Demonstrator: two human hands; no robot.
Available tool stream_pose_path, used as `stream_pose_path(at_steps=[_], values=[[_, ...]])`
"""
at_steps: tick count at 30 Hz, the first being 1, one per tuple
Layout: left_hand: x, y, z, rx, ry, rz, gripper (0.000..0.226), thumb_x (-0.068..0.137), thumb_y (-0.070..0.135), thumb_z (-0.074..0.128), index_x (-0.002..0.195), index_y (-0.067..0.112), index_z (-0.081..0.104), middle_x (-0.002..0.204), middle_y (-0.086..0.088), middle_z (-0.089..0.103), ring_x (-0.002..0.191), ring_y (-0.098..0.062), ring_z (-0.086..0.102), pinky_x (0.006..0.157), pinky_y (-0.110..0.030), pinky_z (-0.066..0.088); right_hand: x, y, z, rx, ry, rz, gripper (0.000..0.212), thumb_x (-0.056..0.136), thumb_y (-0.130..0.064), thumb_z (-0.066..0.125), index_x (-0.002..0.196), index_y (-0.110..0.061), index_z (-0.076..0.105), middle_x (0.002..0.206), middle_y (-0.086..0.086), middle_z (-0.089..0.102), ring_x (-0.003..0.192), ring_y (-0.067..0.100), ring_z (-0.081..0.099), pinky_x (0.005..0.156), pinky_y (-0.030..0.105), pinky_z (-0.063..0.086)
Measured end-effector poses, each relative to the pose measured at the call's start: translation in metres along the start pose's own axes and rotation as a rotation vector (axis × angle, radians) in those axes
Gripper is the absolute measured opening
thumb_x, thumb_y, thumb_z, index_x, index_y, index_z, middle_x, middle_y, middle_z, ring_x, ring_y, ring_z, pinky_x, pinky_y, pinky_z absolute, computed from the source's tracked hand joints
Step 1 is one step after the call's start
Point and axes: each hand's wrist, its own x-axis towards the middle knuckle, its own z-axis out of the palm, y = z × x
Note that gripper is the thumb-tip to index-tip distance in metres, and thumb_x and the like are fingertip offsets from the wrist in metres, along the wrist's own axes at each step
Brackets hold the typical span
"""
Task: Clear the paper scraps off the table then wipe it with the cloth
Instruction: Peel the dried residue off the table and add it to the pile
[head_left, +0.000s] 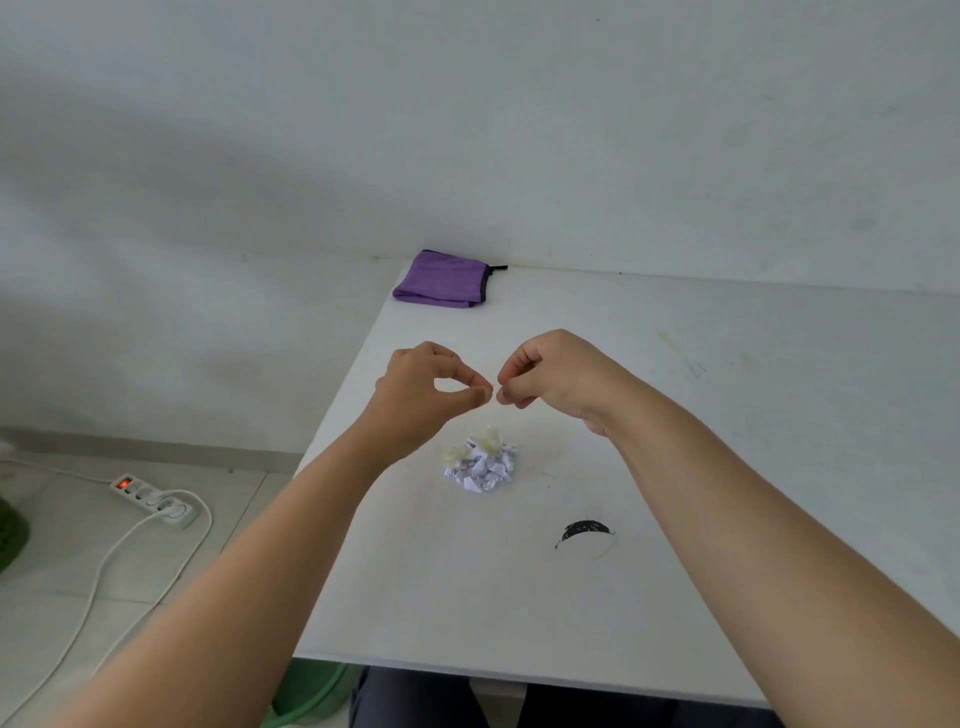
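white table (675, 441) bears paper scraps (480, 465); both hands' fingers pinched, contents unclear

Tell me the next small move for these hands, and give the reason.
Probably lower both hands to the pile of paper scraps and gather it. The left hand and right hand hover above the white table, fingertips pinched together, whether on a bit of paper I cannot tell. The scraps lie heaped just below them, and the folded purple cloth sits untouched at the far corner.

matt table (675, 415), fuzzy cloth (441, 280)
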Motion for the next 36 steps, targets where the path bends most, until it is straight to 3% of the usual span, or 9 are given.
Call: stream_pose_path(at_steps=[4, 6, 8, 13, 18, 23, 29, 32, 36], values=[[0.007, 0.007, 0.007, -0.021, 0.003, 0.047, 0.002, 0.085, 0.031, 0.066, 0.083, 0.031, 0.067, 0.098, 0.011, 0.062, 0.095, -0.004, 0.054, 0.076, -0.013, 0.037, 0.001, 0.013, -0.01, 0.034, 0.041, -0.01, 0.018, 0.077, 0.002, 0.066, 0.092, -0.008, 0.066, 0.077, 0.001, 0.062, 0.068, 0.013, 0.058, 0.061, 0.021, 0.042], [0.016, 0.013, 0.017, -0.044, -0.001, 0.076, 0.007, 0.085, 0.022, 0.065, 0.082, 0.028, 0.064, 0.086, 0.012, 0.065, 0.08, 0.001, 0.057, 0.063, -0.005, 0.039, 0.003, 0.028, -0.018, 0.01, 0.101, -0.033, 0.023, 0.077, 0.006, 0.063, 0.091, -0.011, 0.066, 0.079, -0.001, 0.062, 0.071, 0.012, 0.058, 0.058, 0.018, 0.039], [0.027, 0.023, 0.033, -0.036, -0.017, 0.103, 0.009, 0.085, 0.018, 0.066, 0.082, 0.025, 0.062, 0.079, 0.012, 0.064, 0.071, 0.0, 0.058, 0.059, -0.003, 0.041, 0.005, 0.046, -0.03, -0.031, 0.174, -0.052, 0.027, 0.076, 0.009, 0.06, 0.088, -0.015, 0.066, 0.08, -0.004, 0.06, 0.07, 0.009, 0.055, 0.057, 0.016, 0.038], [0.058, 0.058, 0.103, -0.003, -0.097, 0.209, 0.01, 0.086, 0.016, 0.06, 0.091, 0.024, 0.064, 0.083, 0.009, 0.066, 0.078, -0.007, 0.06, 0.068, -0.005, 0.042, 0.003, 0.102, -0.076, -0.041, 0.371, -0.006, 0.029, 0.077, 0.01, 0.055, 0.088, -0.015, 0.065, 0.086, -0.002, 0.061, 0.073, 0.009, 0.054, 0.061, 0.014, 0.042], [0.088, 0.089, 0.173, 0.158, -0.234, 0.277, 0.029, 0.093, 0.025, 0.051, 0.122, 0.024, 0.058, 0.127, 0.008, 0.057, 0.118, -0.009, 0.05, 0.096, -0.02, 0.037, 0.007, 0.155, -0.129, -0.119, 0.478, 0.08, 0.023, 0.084, 0.004, 0.054, 0.095, -0.012, 0.067, 0.096, 0.0, 0.065, 0.089, 0.013, 0.057, 0.067, 0.013, 0.039], [0.128, 0.097, 0.208, 0.392, -0.265, 0.228, 0.047, 0.099, 0.035, 0.038, 0.143, 0.019, 0.036, 0.152, 0.001, 0.031, 0.142, -0.016, 0.024, 0.114, -0.032, 0.02, 0.033, 0.182, -0.165, -0.282, 0.397, 0.066, 0.025, 0.088, -0.005, 0.055, 0.109, -0.012, 0.067, 0.118, 0.001, 0.064, 0.113, 0.015, 0.055, 0.089, 0.018, 0.036], [0.157, 0.081, 0.214, 0.583, -0.284, 0.157, 0.056, 0.098, 0.044, 0.03, 0.147, 0.019, 0.024, 0.157, 0.0, 0.018, 0.146, -0.019, 0.01, 0.118, -0.038, 0.01, 0.087, 0.188, -0.181, -0.458, 0.275, -0.041, 0.029, 0.091, -0.009, 0.051, 0.118, -0.013, 0.062, 0.128, 0.003, 0.058, 0.122, 0.019, 0.05, 0.103, 0.027, 0.037], [0.16, 0.076, 0.215, 0.594, -0.281, 0.151, 0.059, 0.096, 0.048, 0.029, 0.149, 0.022, 0.02, 0.158, 0.001, 0.014, 0.146, -0.018, 0.007, 0.119, -0.037, 0.008, 0.114, 0.189, -0.183, -0.52, 0.223, -0.069, 0.034, 0.094, -0.009, 0.047, 0.125, -0.013, 0.059, 0.13, 0.005, 0.056, 0.122, 0.021, 0.05, 0.103, 0.03, 0.038], [0.161, 0.076, 0.214, 0.597, -0.274, 0.173, 0.06, 0.096, 0.05, 0.029, 0.149, 0.023, 0.02, 0.158, 0.002, 0.015, 0.146, -0.017, 0.008, 0.119, -0.036, 0.009, 0.135, 0.191, -0.184, -0.704, 0.221, -0.119, 0.033, 0.096, -0.015, 0.043, 0.123, -0.021, 0.062, 0.117, 0.004, 0.059, 0.11, 0.024, 0.054, 0.092, 0.031, 0.041]])
